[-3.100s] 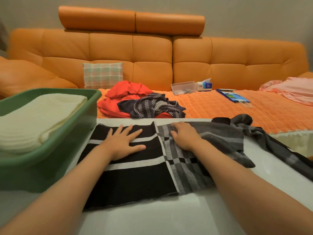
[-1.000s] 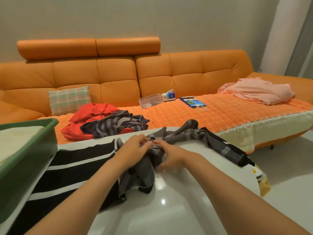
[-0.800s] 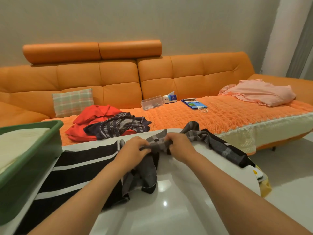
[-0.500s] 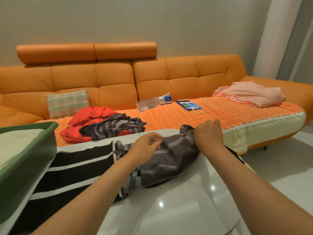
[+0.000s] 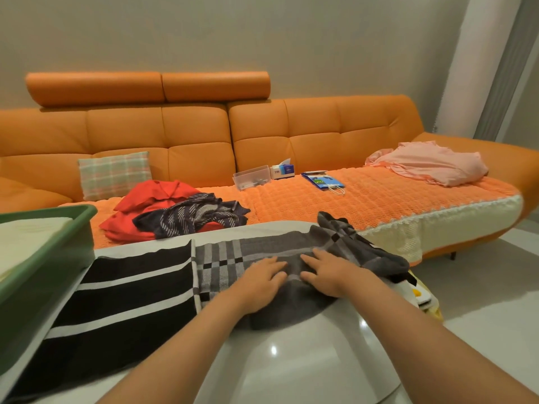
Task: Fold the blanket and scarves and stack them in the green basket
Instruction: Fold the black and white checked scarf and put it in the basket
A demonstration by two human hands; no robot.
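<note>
Head view: both forearms reach in from the bottom edge toward twelve o'clock. The left hand point(image 5: 260, 282) and right hand point(image 5: 329, 274) lie palm-down, side by side but apart, on the grey end of the scarf point(image 5: 219, 261). Their fingers are straight and slightly spread, pressing the cloth flat and gripping nothing.

The scarf stretches across the white glossy table point(image 5: 291, 363). Its black, white-striped end runs toward eight o'clock, and its grey checked end is bunched toward two o'clock, at the table's edge. The green basket point(image 5: 55, 258) stands at nine o'clock, just beside the scarf's black end, with the folded cream blanket point(image 5: 26, 240) inside.

Beyond the table, at twelve o'clock, an orange sofa point(image 5: 198, 135) runs along a plain wall. Its seat carries an orange knitted cover point(image 5: 373, 199). On the seat lie a red garment point(image 5: 151, 196) under a dark striped scarf point(image 5: 192, 218), a plaid cushion point(image 5: 113, 173), a clear box point(image 5: 251, 177), a tissue box point(image 5: 282, 170), a blue bag point(image 5: 322, 180) and, toward two o'clock, a pink cloth point(image 5: 428, 163). A pale shiny floor point(image 5: 495, 293) shows at four o'clock.
</note>
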